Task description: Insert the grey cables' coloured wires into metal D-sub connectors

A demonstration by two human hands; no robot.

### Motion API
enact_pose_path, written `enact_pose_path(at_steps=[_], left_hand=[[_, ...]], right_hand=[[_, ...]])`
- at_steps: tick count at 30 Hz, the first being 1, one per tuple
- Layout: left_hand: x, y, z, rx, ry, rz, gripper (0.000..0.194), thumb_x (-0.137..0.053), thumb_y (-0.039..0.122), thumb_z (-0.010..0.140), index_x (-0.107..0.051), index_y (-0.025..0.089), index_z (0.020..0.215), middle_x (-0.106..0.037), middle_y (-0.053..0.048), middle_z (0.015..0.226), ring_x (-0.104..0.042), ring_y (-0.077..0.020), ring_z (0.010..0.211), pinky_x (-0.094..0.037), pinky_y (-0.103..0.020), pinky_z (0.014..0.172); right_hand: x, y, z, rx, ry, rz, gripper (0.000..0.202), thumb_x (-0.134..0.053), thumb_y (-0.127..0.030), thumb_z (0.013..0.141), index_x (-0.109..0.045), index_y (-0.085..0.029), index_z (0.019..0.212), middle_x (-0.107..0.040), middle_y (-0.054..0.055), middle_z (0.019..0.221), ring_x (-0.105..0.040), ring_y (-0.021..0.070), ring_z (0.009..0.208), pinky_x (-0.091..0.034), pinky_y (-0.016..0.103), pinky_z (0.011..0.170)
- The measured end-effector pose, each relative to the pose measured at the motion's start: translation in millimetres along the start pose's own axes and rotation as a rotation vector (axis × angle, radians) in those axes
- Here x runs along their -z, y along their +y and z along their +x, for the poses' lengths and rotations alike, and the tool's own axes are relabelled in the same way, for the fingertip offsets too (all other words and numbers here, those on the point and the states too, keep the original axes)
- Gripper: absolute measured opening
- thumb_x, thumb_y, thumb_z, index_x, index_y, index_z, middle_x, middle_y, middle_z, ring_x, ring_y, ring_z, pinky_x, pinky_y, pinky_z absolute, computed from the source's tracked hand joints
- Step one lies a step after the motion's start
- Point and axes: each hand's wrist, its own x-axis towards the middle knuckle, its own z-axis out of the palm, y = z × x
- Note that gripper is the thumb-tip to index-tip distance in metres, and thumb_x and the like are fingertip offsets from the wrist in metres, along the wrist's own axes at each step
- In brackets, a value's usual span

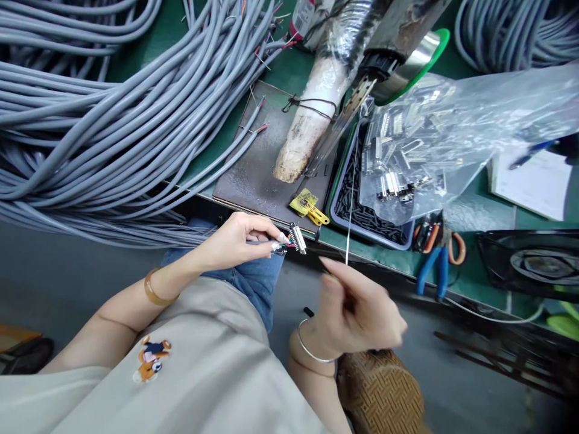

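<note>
My left hand [244, 241] is closed round the wired end of a multi-pin connector [297, 239]. Thin coloured wires run from its back into my fingers, and its metal face points right, just off the bench edge. My right hand [355, 307] is raised to the right of the connector, apart from it and smeared by motion. Its thumb and forefinger are pinched; whatever lies between them is too small or hidden to name. A thin pale strand [350, 211] hangs down to the top of that forefinger; whether they touch, I cannot tell.
Grey cables [113, 120] are heaped at left. A foil-wrapped tube [312, 114] with a scorched end slants over a metal plate [253, 163]. A yellow clip [316, 214] lies there. Rightward are a bin [346, 226] of black pieces, bagged connectors [407, 144] and blue-handled pliers [434, 265].
</note>
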Motion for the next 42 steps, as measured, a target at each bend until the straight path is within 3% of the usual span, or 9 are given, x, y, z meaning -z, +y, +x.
enact_pose_path(at_steps=[4,8,15,20,24,29,34,39,42], left_hand=[[-1.5,-4,-5,0.027,-0.024,-0.036,0.008,-0.072,0.014,0.074,-0.075,0.011,0.081,-0.072,-0.004,0.073,-0.068,-0.0118,0.062,-0.057,-0.020,0.060],[3.2,-5,-8,0.115,-0.039,-0.138,0.012,-0.079,0.019,0.075,-0.072,0.012,0.082,-0.058,0.003,0.053,-0.053,-0.0067,0.045,-0.042,-0.015,0.043],[4.4,-1,-17,0.062,-0.084,-0.118,0.011,-0.078,0.023,0.081,-0.074,0.012,0.081,-0.065,-0.001,0.060,-0.051,-0.0052,0.045,-0.040,-0.015,0.044],[2.8,21,-23,-0.163,-0.565,0.075,0.012,-0.069,0.014,0.088,-0.080,0.018,0.086,-0.081,-0.008,0.086,-0.075,-0.0161,0.076,-0.058,-0.022,0.072],[1.1,47,-23,-0.274,-0.812,0.129,0.022,-0.064,0.009,0.089,-0.081,0.022,0.086,-0.080,-0.009,0.085,-0.074,-0.0156,0.072,-0.057,-0.021,0.068],[-1.7,40,-19,-0.079,-0.414,-0.149,0.005,-0.076,0.017,0.084,-0.079,0.016,0.080,-0.076,-0.008,0.075,-0.067,-0.0123,0.061,-0.052,-0.020,0.057],[-4.0,7,-10,0.156,0.051,-0.519,0.029,-0.089,0.032,0.072,-0.070,0.013,0.083,-0.067,0.000,0.065,-0.036,0.0004,0.035,-0.022,-0.014,0.033],[-9.1,-5,-1,0.163,0.138,-0.479,0.034,-0.091,0.033,0.068,-0.070,0.012,0.083,-0.067,-0.001,0.066,-0.038,0.0000,0.035,-0.022,-0.015,0.033],[-13.8,-3,1,0.158,0.146,-0.422,0.030,-0.088,0.030,0.069,-0.070,0.011,0.082,-0.067,0.000,0.065,-0.038,0.0000,0.036,-0.022,-0.016,0.034]], right_hand=[[-2,-3,7,0.211,-0.290,-0.245,0.024,-0.063,-0.022,0.100,-0.068,-0.022,0.123,-0.065,-0.006,0.064,-0.048,0.0089,0.048,-0.035,0.029,0.053],[-9,1,13,0.312,-0.335,-0.340,0.014,-0.060,-0.027,0.102,-0.068,-0.020,0.093,-0.067,-0.004,0.065,-0.046,0.0085,0.049,-0.033,0.029,0.054],[8,25,32,0.155,-0.062,-0.333,0.017,-0.060,-0.029,0.102,-0.063,-0.021,0.087,-0.069,-0.005,0.071,-0.056,0.0082,0.055,-0.037,0.025,0.058],[8,84,63,-0.089,-0.144,-0.519,0.008,-0.064,-0.024,0.096,-0.071,-0.021,0.095,-0.072,0.001,0.081,-0.064,0.0166,0.072,-0.039,0.028,0.065],[-7,113,83,-0.230,-0.302,-0.538,0.010,-0.067,-0.018,0.090,-0.074,-0.022,0.097,-0.070,0.001,0.077,-0.062,0.0190,0.073,-0.041,0.031,0.072],[-8,118,91,-0.296,-0.351,-0.495,0.006,-0.072,-0.017,0.086,-0.069,-0.021,0.085,-0.068,0.001,0.077,-0.059,0.0202,0.074,-0.043,0.035,0.076],[8,102,80,-0.276,-0.127,-0.399,0.010,-0.067,-0.020,0.090,-0.063,-0.022,0.081,-0.070,0.003,0.085,-0.059,0.0183,0.070,-0.045,0.036,0.074],[12,46,47,-0.346,0.238,0.003,0.009,-0.065,-0.032,0.093,-0.067,-0.023,0.092,-0.067,0.002,0.084,-0.062,0.0149,0.067,-0.044,0.028,0.056],[4,17,24,-0.420,0.152,0.210,0.005,-0.070,-0.027,0.089,-0.073,-0.023,0.089,-0.067,0.001,0.082,-0.058,0.0114,0.065,-0.037,0.024,0.050]])
